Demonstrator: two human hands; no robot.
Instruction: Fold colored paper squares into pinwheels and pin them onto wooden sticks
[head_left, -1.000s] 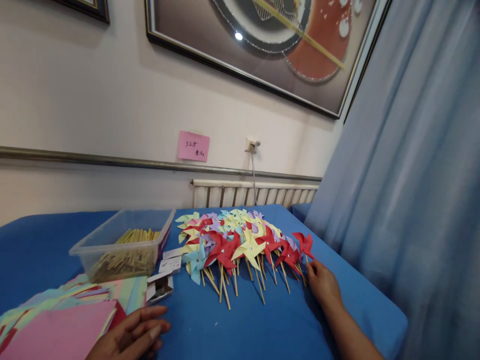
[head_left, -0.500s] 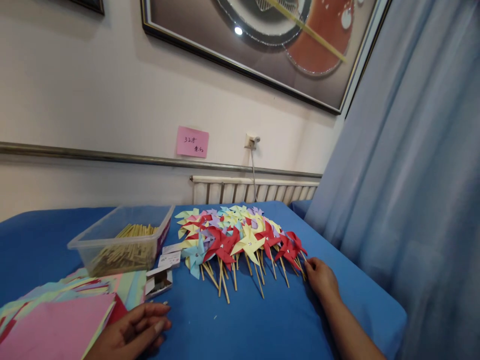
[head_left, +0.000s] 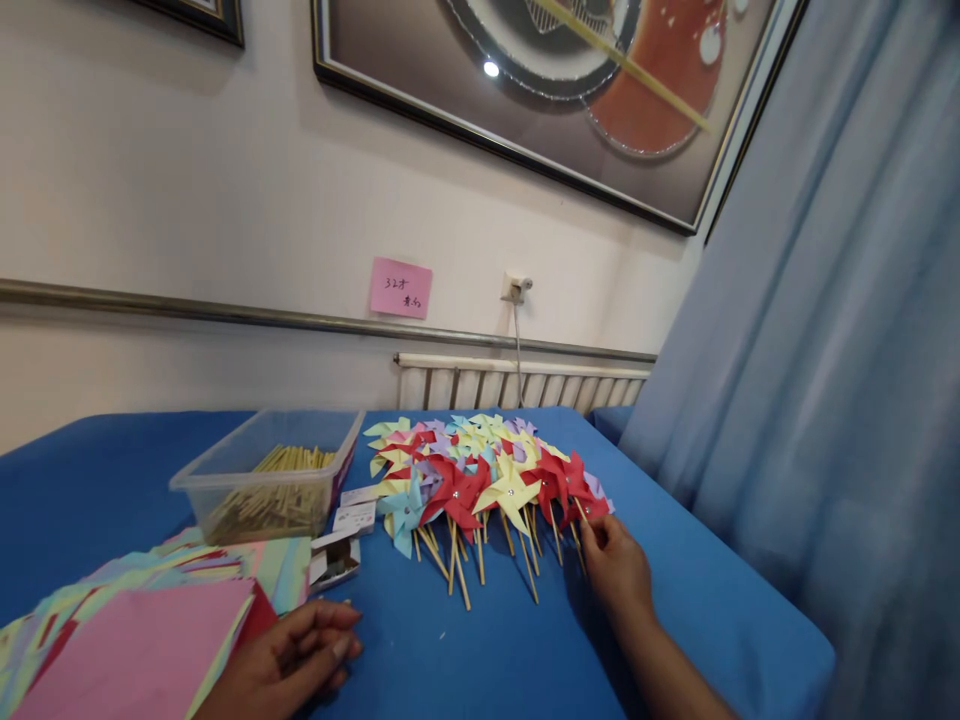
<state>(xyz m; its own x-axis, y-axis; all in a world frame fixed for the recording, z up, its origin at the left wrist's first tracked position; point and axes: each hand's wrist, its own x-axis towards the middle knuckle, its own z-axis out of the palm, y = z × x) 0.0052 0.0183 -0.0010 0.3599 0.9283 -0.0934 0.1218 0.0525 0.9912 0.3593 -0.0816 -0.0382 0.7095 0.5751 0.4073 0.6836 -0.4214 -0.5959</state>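
My right hand [head_left: 616,567] pinches the thin wooden stick of a red paper pinwheel [head_left: 571,484] at the right edge of a pile of pinwheels. The pile [head_left: 480,445] mixes red, yellow, blue and purple ones, their sticks pointing toward me. My left hand [head_left: 304,655] rests loosely curled at the lower left, with nothing visible in it. Beside it lies a stack of coloured paper sheets [head_left: 142,645], pink on top. Just beyond its fingers stands a small opened box [head_left: 334,561], its contents too dark to make out.
A clear plastic bin [head_left: 191,482] with many wooden sticks stands behind the paper. Small white boxes [head_left: 355,517] lie beside it. Everything is on a blue-covered table [head_left: 465,660]. A blue curtain [head_left: 847,330] hangs at the right; a radiator [head_left: 465,382] is behind.
My right hand has moved left and slightly toward me with the red pinwheel, which now overlaps its red neighbour. My left hand keeps its pose; the view has shifted slightly.
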